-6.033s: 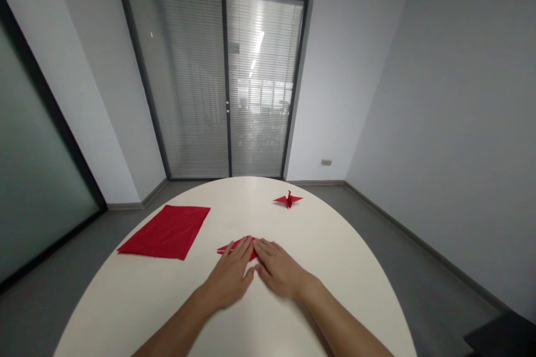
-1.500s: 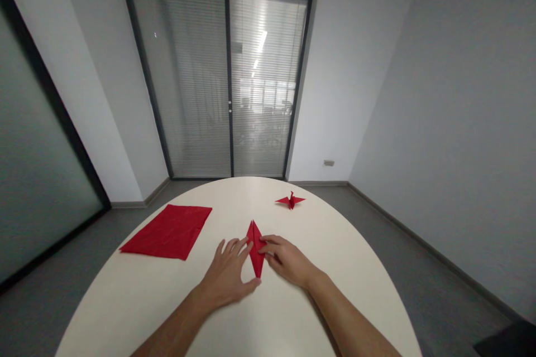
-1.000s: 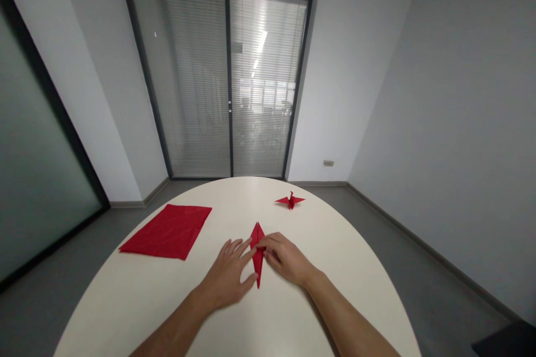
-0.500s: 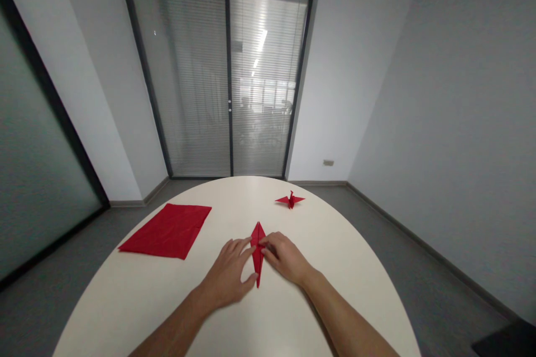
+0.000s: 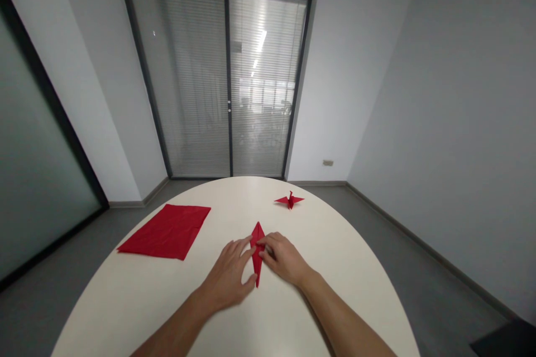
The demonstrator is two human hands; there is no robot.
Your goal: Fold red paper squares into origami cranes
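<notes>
2 hands: left hand [image 5: 226, 276] loosely spread, touching the folded paper [image 5: 257, 264]; right hand [image 5: 287, 257] half-curled on it, pinch unclear.
Folded paper: between them, well inside the table [image 5: 247, 195] rim.
Red sheet [image 5: 167, 232]: near left edge.
Crane [image 5: 290, 201]: near far edge.

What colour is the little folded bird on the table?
The folded bird is plain red, seen best in the head view.

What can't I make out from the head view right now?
All in the head view:
- Folded red paper: parts of both sides, covered by the left hand and right hand.
- Right hand's grip: too small to tell whether it pinches a layer.
- Red sheet: layer count, too fine to see.
- Dark object: cut off at the lower right corner.
</notes>
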